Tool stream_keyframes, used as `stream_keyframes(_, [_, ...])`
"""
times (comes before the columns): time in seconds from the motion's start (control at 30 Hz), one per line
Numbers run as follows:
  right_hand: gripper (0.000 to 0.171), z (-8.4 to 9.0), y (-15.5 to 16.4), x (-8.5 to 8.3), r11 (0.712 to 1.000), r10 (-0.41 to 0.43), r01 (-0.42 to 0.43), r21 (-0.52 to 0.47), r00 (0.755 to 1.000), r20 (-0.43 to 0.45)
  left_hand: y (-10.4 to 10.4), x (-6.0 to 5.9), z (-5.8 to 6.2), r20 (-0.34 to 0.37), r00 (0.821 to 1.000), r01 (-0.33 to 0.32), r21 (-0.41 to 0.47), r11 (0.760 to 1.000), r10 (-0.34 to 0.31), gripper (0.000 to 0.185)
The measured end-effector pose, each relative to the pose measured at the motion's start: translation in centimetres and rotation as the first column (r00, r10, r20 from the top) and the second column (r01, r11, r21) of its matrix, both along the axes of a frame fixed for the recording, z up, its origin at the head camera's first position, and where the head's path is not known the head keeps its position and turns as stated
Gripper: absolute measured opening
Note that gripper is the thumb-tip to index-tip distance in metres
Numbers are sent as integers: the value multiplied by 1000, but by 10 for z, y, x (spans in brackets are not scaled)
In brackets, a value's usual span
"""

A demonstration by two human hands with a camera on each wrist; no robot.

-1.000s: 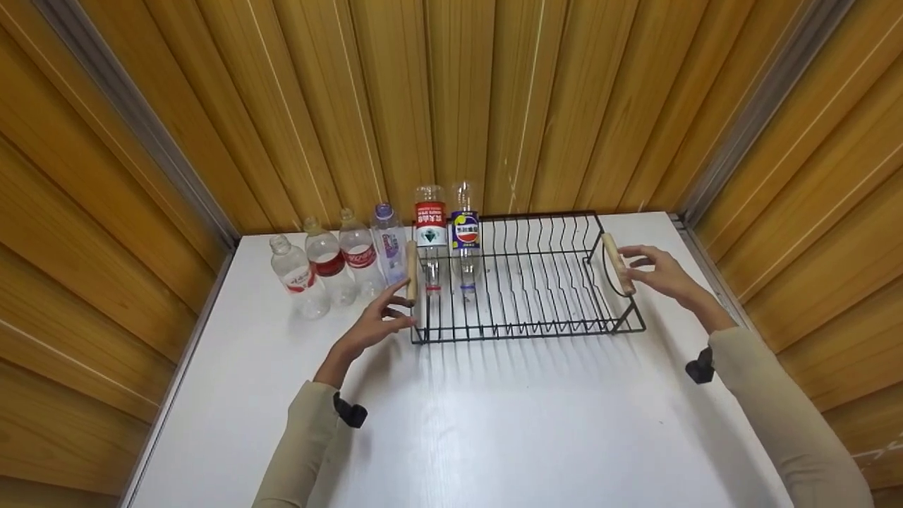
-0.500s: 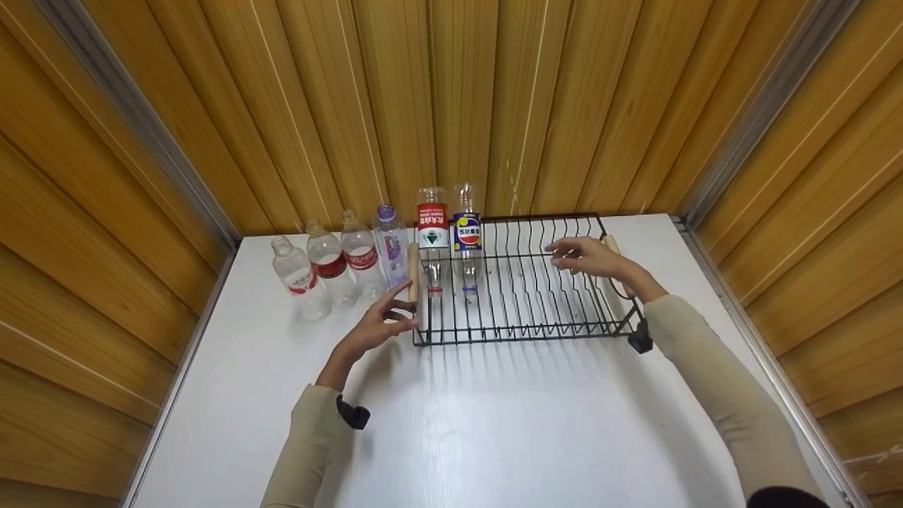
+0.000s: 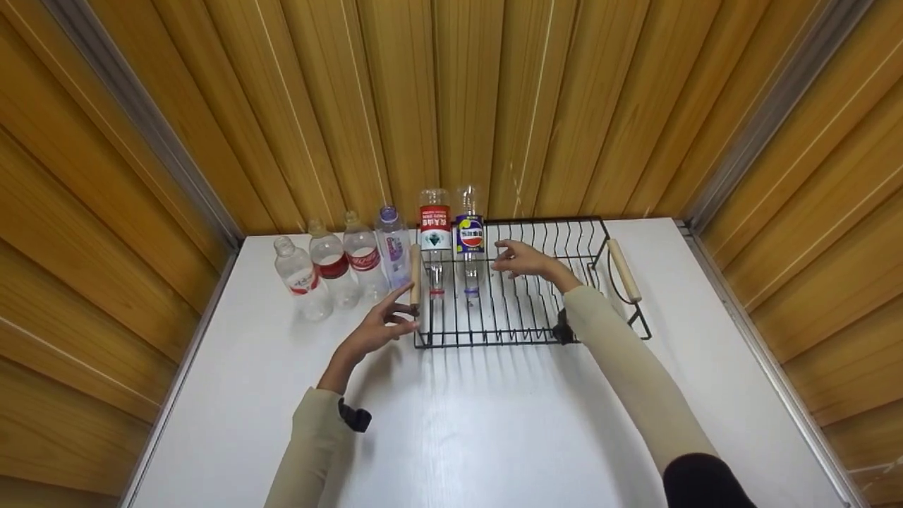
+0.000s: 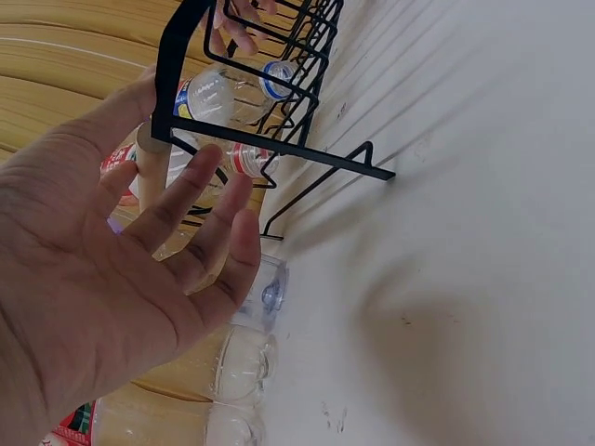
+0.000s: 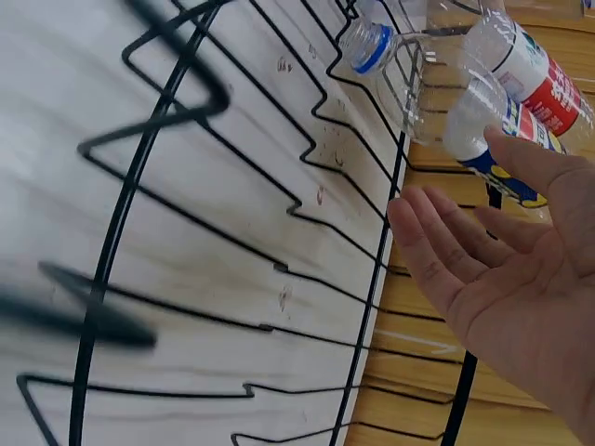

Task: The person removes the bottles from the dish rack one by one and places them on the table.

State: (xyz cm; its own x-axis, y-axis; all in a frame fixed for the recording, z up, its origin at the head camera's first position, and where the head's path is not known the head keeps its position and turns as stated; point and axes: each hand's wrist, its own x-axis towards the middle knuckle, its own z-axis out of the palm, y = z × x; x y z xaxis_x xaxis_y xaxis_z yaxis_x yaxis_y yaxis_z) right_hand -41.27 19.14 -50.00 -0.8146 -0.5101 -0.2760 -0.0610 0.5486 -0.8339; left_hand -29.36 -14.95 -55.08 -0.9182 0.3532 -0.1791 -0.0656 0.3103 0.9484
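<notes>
Head view: my left hand (image 3: pixel 377 326) sits at the left end of the rack (image 3: pixel 525 331), fingers loosely spread, fingertips at the wooden handle (image 3: pixel 415 274) but not wrapped round it. My right hand (image 3: pixel 520 259) hovers over the rack's wires, fingers straight and relaxed, holding nothing, just right of the blue bottle (image 3: pixel 468 236). That bottle and the red bottle (image 3: pixel 433 233) stand upside down in the rack's back left corner, caps down between the wires. The rack rests on the white counter (image 3: pixel 465 423), close to the wooden wall (image 3: pixel 451 106). Four more bottles (image 3: pixel 342 264) stand upright in a row on the counter left of the rack, just beside it. The rack's right handle (image 3: pixel 624 270) is free. From the left wrist, my palm (image 4: pixel 112 269) is open with the handle (image 4: pixel 153 172) behind the fingertips. From the right wrist, my open hand (image 5: pixel 507 279) is near the blue-capped bottle (image 5: pixel 418 70), not touching it.
</notes>
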Motion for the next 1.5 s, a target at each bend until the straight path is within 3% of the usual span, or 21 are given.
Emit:
stream_keyframes(0.13, [84, -2, -20, -2, 999, -49, 50, -7, 996, 78, -2, 3, 1, -18, 1000, 7, 10, 1000, -7, 84])
stream_keyframes(0.37, [94, -7, -39, -2, 991, -121, 128, -32, 978, 169, -2, 4, 2, -48, 999, 18, 10, 1000, -18, 82])
stream_keyframes(0.73, [92, -8, -47, 3, 977, -140, 179, -120, 951, 275, 1, 0, 0, -3, 1000, -6, 10, 1000, 6, 83])
stream_keyframes(0.97, [90, -6, -44, 5, 962, -154, 217, -166, 933, 325, -1, 1, 1, -33, 999, 9, 27, 1000, -8, 83])
stream_keyframes(1.2, [79, -4, -28, 13, 907, -239, 333, -259, 911, 336, -1, -1, -2, -41, 998, 43, 43, 998, -42, 84])
stream_keyframes(1.5, [80, 5, 7, 25, 838, -313, 417, -353, 896, 316, -2, -2, -1, -36, 999, 43, 56, 998, -41, 84])
